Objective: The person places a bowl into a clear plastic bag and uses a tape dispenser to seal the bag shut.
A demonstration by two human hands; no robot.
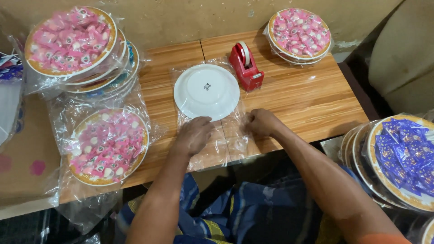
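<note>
A white plate lies upside down inside a clear plastic bag on the wooden table. My left hand rests on the bag just below the plate's near rim, fingers curled down on the film. To the right of it, my right hand presses or pinches the bag's right side. A red tape dispenser stands just behind the plate on the right.
Wrapped plates of pink candies sit at back right, in a stack at back left and singly at front left. Plates with blue candies are stacked at the right. A beige cushion is at far right.
</note>
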